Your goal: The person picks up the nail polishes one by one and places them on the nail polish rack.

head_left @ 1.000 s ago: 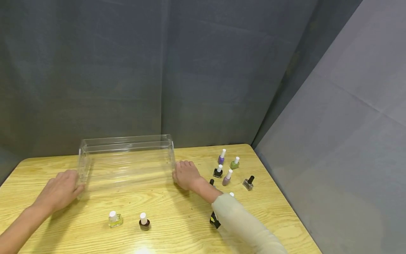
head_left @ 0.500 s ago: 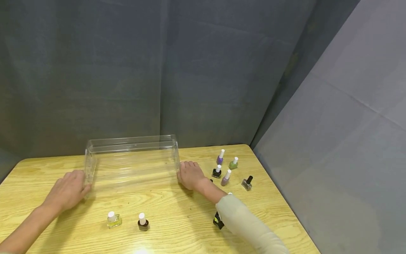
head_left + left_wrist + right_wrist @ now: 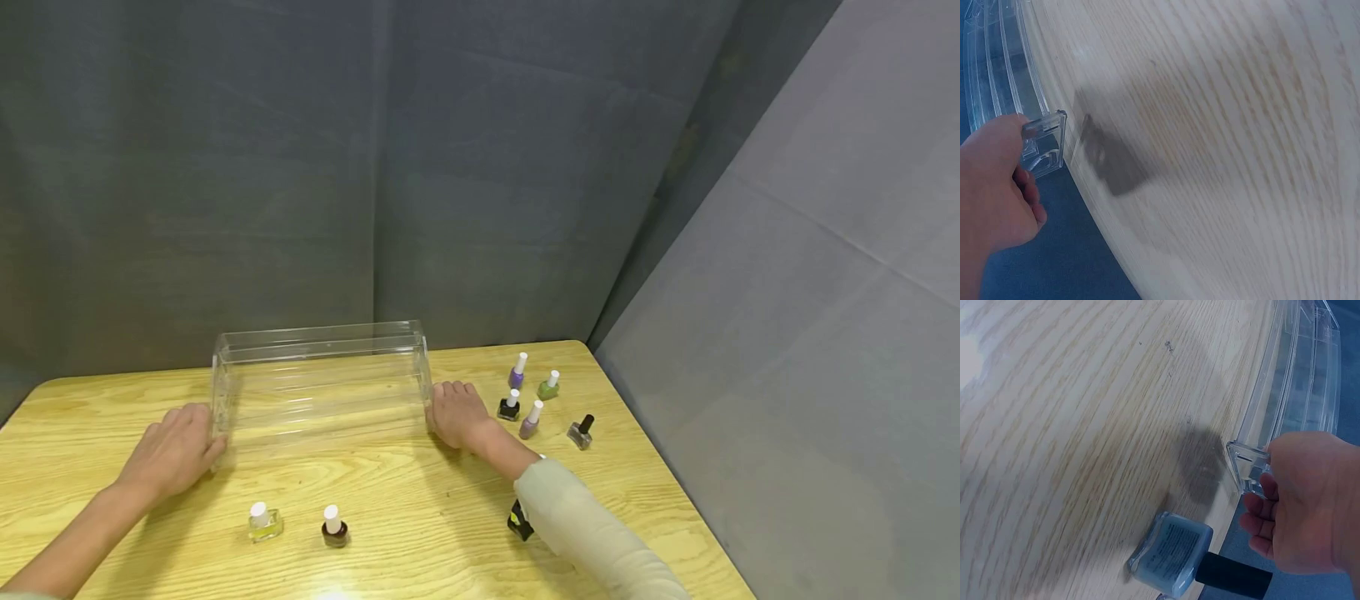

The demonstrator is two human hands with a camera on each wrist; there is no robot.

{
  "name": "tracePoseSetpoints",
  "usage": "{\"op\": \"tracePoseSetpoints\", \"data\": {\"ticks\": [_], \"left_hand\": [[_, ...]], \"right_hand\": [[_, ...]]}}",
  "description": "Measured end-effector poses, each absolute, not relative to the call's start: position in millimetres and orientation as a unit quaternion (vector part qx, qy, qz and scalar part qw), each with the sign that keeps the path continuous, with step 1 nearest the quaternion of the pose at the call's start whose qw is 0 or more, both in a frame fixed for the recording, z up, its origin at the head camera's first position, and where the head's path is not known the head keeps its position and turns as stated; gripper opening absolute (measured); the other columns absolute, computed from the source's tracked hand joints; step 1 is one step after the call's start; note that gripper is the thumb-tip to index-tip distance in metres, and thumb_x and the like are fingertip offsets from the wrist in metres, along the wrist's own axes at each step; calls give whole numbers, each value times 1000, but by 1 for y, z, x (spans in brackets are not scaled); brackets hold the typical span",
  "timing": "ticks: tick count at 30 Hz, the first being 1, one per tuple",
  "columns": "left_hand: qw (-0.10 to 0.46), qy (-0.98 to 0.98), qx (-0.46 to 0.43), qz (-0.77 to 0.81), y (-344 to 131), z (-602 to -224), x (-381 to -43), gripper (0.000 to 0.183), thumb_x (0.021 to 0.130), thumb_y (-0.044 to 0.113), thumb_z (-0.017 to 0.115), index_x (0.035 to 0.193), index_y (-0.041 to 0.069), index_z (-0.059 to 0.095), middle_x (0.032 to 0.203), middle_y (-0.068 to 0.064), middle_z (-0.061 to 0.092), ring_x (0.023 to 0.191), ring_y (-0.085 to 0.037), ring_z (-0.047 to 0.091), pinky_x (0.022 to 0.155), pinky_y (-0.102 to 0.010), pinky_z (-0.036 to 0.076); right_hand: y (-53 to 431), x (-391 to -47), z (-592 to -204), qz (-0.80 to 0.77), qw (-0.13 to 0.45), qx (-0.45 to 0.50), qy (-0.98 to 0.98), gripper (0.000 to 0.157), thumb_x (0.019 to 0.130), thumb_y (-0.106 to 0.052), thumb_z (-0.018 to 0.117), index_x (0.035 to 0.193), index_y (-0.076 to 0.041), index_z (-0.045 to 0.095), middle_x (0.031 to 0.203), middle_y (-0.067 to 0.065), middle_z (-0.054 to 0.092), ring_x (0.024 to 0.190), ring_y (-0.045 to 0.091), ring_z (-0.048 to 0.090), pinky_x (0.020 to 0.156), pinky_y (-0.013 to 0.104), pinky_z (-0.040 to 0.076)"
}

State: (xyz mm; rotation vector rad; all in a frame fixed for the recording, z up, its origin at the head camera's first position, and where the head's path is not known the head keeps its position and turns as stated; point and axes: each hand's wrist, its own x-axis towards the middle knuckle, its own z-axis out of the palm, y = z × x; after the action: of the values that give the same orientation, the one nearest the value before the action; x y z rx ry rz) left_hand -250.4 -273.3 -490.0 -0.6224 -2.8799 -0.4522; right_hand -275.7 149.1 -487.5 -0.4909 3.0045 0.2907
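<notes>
A clear plastic tiered rack (image 3: 322, 396) stands near the back of the wooden table, left of centre. My left hand (image 3: 176, 450) grips its left end; in the left wrist view the fingers curl at the end panel. At the opposite end, my right hand (image 3: 461, 414) holds the rack the same way, fingers curled in the right wrist view. Below the rack stand a yellow nail polish bottle (image 3: 266, 525) and a dark one (image 3: 335, 534), both white-capped. Close to the right hand in its wrist view lies a bluish nail polish bottle (image 3: 1172, 553) with a black cap.
Several nail polish bottles stand at the right: purple (image 3: 517, 379), green (image 3: 548, 389), black (image 3: 508, 409), lilac (image 3: 528, 427), and a greyish one (image 3: 579, 435) with a black cap. A black bottle (image 3: 519, 521) is partly behind the right sleeve. Grey curtain (image 3: 300, 167) hangs behind the table.
Both hands have shifted the clear rack a little to the right along the table. The nail polish bottles drift slightly left in the head view as the camera turns.
</notes>
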Motion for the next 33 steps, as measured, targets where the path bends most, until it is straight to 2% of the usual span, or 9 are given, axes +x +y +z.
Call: {"op": "tracePoseSetpoints", "data": {"ticks": [10, 20, 28, 33], "left_hand": [[86, -961, -214, -152, -266, -494, -254, 22, 95, 16, 60, 83, 7, 44, 75, -3, 40, 66, -20, 36, 56, -34, 31], [78, -960, -214, -160, -261, -499, -253, 23, 97, 17, 60, 85, 9, 43, 79, -4, 40, 71, -22, 36, 59, -36, 31], [85, -960, -214, -159, -255, -502, -255, 23, 96, 17, 59, 83, 8, 42, 75, -3, 39, 67, -22, 36, 57, -35, 30], [86, -960, -208, -165, -256, -503, -256, 23, 95, 16, 60, 81, 9, 42, 74, -3, 38, 65, -21, 35, 55, -35, 30]], "right_hand": [[151, -271, -480, 132, 67, -145, 978, 36, 109, -35, 28, 120, -6, 46, 113, 9, 54, 114, 26, 50, 101, 41, 36], [147, -263, -470, 151, 82, -115, 978, 35, 109, -37, 31, 116, -7, 48, 107, 7, 53, 108, 24, 51, 96, 40, 38], [146, -260, -470, 183, 94, -93, 974, 35, 108, -41, 33, 113, -9, 47, 96, 5, 47, 100, 21, 50, 91, 37, 38], [144, -261, -467, 195, 87, -85, 973, 40, 107, -45, 34, 115, -8, 48, 98, 5, 49, 100, 21, 50, 91, 37, 38]]}}
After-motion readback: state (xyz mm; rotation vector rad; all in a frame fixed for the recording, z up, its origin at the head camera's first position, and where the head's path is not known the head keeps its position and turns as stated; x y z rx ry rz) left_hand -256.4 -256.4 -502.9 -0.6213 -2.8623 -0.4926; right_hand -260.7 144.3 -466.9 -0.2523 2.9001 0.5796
